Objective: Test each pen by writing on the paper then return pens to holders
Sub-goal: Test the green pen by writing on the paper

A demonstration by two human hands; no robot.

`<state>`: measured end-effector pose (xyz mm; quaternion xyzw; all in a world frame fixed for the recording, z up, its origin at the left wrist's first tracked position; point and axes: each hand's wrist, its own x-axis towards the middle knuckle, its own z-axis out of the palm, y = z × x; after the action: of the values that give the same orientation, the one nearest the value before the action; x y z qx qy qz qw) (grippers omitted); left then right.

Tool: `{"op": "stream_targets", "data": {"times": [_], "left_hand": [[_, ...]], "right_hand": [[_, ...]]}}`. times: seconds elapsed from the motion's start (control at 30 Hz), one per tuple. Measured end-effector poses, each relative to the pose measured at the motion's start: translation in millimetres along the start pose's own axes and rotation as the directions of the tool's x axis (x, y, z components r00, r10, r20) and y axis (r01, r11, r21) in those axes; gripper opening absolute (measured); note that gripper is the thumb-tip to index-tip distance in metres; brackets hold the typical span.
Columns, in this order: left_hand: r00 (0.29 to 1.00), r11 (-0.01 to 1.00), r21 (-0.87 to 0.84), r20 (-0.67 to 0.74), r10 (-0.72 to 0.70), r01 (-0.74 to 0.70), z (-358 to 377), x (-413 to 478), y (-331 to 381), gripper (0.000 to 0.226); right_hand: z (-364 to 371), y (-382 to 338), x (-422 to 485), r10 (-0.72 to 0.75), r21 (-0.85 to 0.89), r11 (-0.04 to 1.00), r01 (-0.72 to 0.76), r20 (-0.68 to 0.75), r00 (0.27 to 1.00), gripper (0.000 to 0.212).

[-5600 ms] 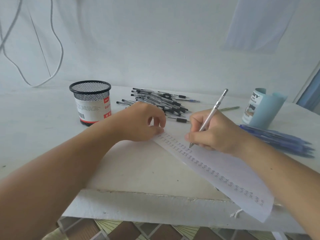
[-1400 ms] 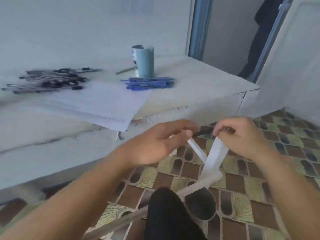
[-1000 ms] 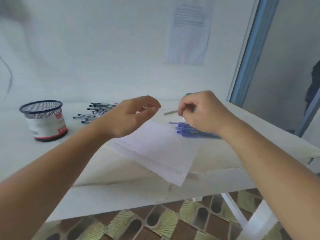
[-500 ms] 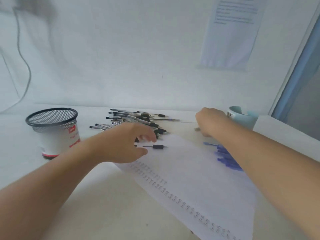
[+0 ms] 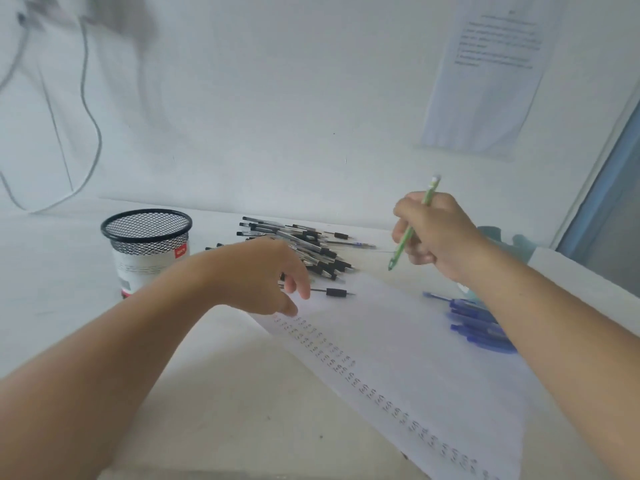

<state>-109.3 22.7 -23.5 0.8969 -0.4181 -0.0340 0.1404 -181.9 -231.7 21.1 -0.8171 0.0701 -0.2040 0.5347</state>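
Note:
My right hand grips a green pen, tip down, above the table behind the paper. The white paper lies diagonally on the table, with rows of written marks along its left edge. My left hand hovers with relaxed fingers over the paper's top corner, its fingertips near a single black pen. A pile of black pens lies behind it. A black mesh holder stands at the left. A pale blue holder is partly hidden behind my right arm.
Several blue pens lie at the paper's right edge under my right forearm. A white cable hangs on the wall at the left. A printed sheet is stuck on the wall at the right.
My right hand has lifted the green pen from the table near the blue holder and brought it toward the paper. My left hand has stayed near the paper's top corner.

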Motion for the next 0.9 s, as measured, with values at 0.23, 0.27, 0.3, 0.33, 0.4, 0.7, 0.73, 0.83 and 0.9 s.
{"op": "stream_targets", "data": {"times": [0.23, 0.27, 0.3, 0.33, 0.4, 0.7, 0.73, 0.83, 0.9], "left_hand": [[0.997, 1.000, 0.023, 0.081, -0.008, 0.006, -3, -5, 1, 0.023], [0.996, 1.000, 0.019, 0.085, -0.007, 0.005, -3, -5, 1, 0.021], [0.997, 1.000, 0.017, 0.080, -0.003, 0.002, -3, -5, 2, 0.018], [0.998, 1.000, 0.024, 0.068, -0.001, 0.000, -3, -6, 3, 0.014], [0.999, 0.999, 0.044, 0.049, -0.011, 0.009, -2, -5, 5, 0.018], [0.992, 0.995, 0.077, 0.104, -0.068, 0.060, 4, 0, 8, 0.041], [0.992, 0.995, 0.079, 0.104, -0.071, 0.063, 5, 1, 8, 0.041], [0.992, 0.995, 0.075, 0.102, -0.074, 0.067, 6, 3, 8, 0.040], [0.992, 0.995, 0.068, 0.099, -0.074, 0.067, 7, 4, 6, 0.041]], "right_hand": [[6, -2, -47, 0.098, 0.398, 0.870, -0.291, 0.440, 0.893, 0.074], [8, 1, -50, 0.110, 0.355, 0.892, -0.282, 0.433, 0.894, 0.083], [10, 5, -53, 0.124, 0.308, 0.911, -0.275, 0.432, 0.893, 0.088], [13, 9, -57, 0.142, 0.268, 0.922, -0.280, 0.437, 0.888, 0.089], [17, 18, -64, 0.171, 0.230, 0.919, -0.319, 0.497, 0.851, 0.078], [33, 32, -85, 0.036, -0.024, 0.999, -0.028, 0.505, 0.862, 0.021], [33, 30, -87, 0.029, -0.032, 0.999, -0.015, 0.512, 0.858, 0.026], [30, 37, -90, -0.017, -0.075, 0.996, 0.057, 0.451, 0.892, 0.039], [30, 43, -94, -0.047, -0.013, 0.998, 0.058, 0.419, 0.907, 0.038]]}}
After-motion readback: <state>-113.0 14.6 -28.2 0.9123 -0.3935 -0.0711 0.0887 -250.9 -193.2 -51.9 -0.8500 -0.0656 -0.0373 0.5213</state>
